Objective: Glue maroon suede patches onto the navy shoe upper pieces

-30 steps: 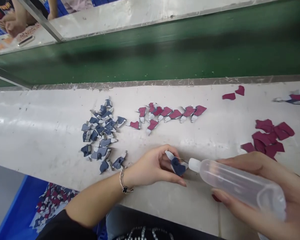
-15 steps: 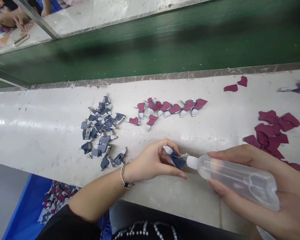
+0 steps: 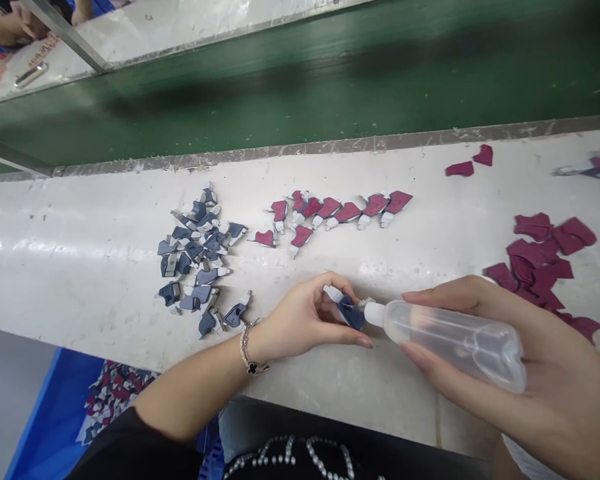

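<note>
at the left, the blue bin (image 3: 55, 400) contains many small maroon, blue and grey pieces; its lower part is cut off. your left hand (image 3: 307, 317) makes a grip, pinching the blue-grey piece (image 3: 349, 312) above the surface (image 3: 380, 393). to the right, your right hand (image 3: 510, 360) has its grip around the clear bottle (image 3: 455, 340); i see no readable label, and its tip is hard to make out.

No words, brands or numbers could be read; the beads (image 3: 286, 460) on the front of the black top (image 3: 130, 447) were cut off by the view's edge, and the marks on the dark red pieces (image 3: 349, 212) were too small to make out
</note>
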The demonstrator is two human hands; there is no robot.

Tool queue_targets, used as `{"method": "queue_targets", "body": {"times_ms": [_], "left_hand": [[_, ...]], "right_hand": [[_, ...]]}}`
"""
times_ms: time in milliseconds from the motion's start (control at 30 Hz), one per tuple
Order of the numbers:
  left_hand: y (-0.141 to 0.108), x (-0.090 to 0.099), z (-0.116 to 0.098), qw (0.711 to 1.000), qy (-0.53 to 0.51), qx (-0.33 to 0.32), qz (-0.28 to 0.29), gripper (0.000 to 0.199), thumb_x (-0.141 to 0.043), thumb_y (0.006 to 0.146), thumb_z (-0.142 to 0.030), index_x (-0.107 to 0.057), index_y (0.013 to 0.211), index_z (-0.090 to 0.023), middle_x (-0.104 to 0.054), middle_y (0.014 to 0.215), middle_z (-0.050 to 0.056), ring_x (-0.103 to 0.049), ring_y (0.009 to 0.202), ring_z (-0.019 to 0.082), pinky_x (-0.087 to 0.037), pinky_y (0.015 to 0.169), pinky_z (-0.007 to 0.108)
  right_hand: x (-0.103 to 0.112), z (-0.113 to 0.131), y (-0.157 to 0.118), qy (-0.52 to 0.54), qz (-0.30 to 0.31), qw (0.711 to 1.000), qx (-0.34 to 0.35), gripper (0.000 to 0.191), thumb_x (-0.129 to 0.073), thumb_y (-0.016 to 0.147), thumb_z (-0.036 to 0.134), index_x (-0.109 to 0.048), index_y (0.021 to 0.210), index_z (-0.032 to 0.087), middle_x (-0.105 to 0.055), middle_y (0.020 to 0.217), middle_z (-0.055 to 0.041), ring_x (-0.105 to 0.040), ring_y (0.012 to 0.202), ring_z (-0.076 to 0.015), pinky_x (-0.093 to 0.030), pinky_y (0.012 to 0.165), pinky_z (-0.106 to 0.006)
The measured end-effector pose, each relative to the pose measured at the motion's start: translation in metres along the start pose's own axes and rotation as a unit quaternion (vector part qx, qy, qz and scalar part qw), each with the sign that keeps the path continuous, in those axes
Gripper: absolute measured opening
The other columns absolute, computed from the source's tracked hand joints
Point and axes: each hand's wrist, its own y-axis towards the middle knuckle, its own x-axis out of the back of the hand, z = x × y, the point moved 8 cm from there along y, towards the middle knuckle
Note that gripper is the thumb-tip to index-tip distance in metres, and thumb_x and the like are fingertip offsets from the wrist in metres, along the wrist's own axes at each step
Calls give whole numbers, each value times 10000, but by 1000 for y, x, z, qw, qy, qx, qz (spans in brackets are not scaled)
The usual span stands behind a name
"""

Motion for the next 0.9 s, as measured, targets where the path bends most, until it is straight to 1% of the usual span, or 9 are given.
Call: {"method": "queue_targets", "body": {"times_ms": [100,200,300,400,500,600,633,767,900], "left_hand": [[1,0,-2,1000,9,-5,-2,494,-930,688,-234,-578,1032,-194,-738,977,36,-738,750,139,-560,649,232],[1,1,-2,1000,17,-3,-8,518,-946,663,-244,-584,1031,-199,-736,978,28,-727,713,122,-530,603,201],[0,2,-3,999,36,3,-18,524,-952,650,-266,-594,1027,-202,-744,960,23,-729,699,130,-514,574,199],[0,2,-4,999,44,3,-22,520,-950,653,-265,-591,1025,-205,-748,935,14,-741,719,145,-523,580,205],[0,1,-6,1000,27,-6,-13,516,-943,661,-228,-579,1027,-209,-748,945,4,-747,755,141,-546,617,202],[1,0,-6,1000,24,-6,-14,509,-940,665,-213,-578,1025,-209,-743,921,-10,-730,724,119,-538,609,188],[1,1,-6,1000,26,-5,-16,511,-941,664,-215,-578,1022,-209,-741,909,-13,-725,713,116,-530,600,186],[0,3,-5,999,41,-4,-22,523,-948,662,-273,-580,1027,-205,-746,928,7,-719,708,130,-523,589,207],[0,6,-3,998,57,-7,-26,515,-941,678,-321,-596,1042,-204,-749,941,21,-676,642,110,-491,561,215]], "right_hand": [[-1,-1,1,-4,12,1000,0,328,-714,798,613,-691,891,300,-705,737,36,-645,640,-182,-432,446,-270],[-3,1,1,-9,24,1000,16,330,-718,802,615,-703,916,305,-723,762,24,-664,656,-198,-435,441,-285],[-4,3,1,-23,25,999,31,344,-690,827,640,-711,946,318,-748,804,30,-696,692,-203,-418,432,-290],[-3,3,0,-38,18,998,37,345,-681,839,650,-707,950,325,-754,821,40,-709,706,-205,-417,433,-292],[0,1,1,-35,8,999,35,347,-699,824,663,-698,937,335,-731,765,53,-685,639,-195,-437,443,-299],[2,0,1,-26,-1,999,35,345,-707,819,666,-692,919,337,-685,672,73,-626,526,-164,-460,472,-304],[2,1,1,-26,-5,999,35,335,-709,822,656,-693,913,334,-687,674,73,-628,531,-162,-460,476,-302],[0,3,1,-26,-5,999,34,282,-729,819,585,-715,936,329,-747,797,54,-693,685,-190,-431,449,-290],[-5,6,1,-24,20,999,30,289,-710,820,591,-723,929,324,-759,807,48,-706,702,-201,-399,430,-303]]}}
